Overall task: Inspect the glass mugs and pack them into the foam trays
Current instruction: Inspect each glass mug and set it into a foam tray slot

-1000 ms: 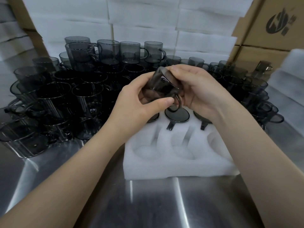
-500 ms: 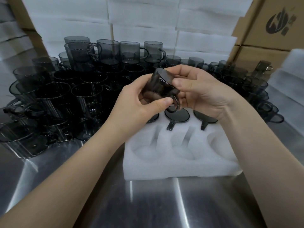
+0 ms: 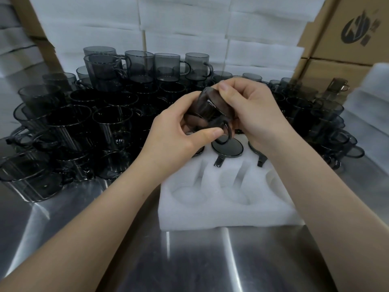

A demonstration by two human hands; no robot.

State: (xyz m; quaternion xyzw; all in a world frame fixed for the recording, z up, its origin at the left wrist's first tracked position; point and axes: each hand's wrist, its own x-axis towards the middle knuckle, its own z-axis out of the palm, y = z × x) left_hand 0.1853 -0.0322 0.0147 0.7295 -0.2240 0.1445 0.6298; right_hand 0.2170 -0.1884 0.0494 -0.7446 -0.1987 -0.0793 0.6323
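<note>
The left hand point(image 3: 172, 133) and right hand point(image 3: 256, 110) both grip one smoky glass mug point(image 3: 207, 110), fingers curled round it, left thumb pressed beside its handle; the mug is tilted in the air above the far row of the foam tray point(image 3: 221, 216); that row holds packed mugs point(image 3: 227, 147) (handles toward the near side), while the near pockets show white foam; the tray lies on a steel table point(image 3: 189, 260); a crowd of loose mugs point(image 3: 101, 121) stands left and behind; stacked foam sheets point(image 3: 185, 24) and cardboard boxes point(image 3: 345, 28) stand beyond.
</note>
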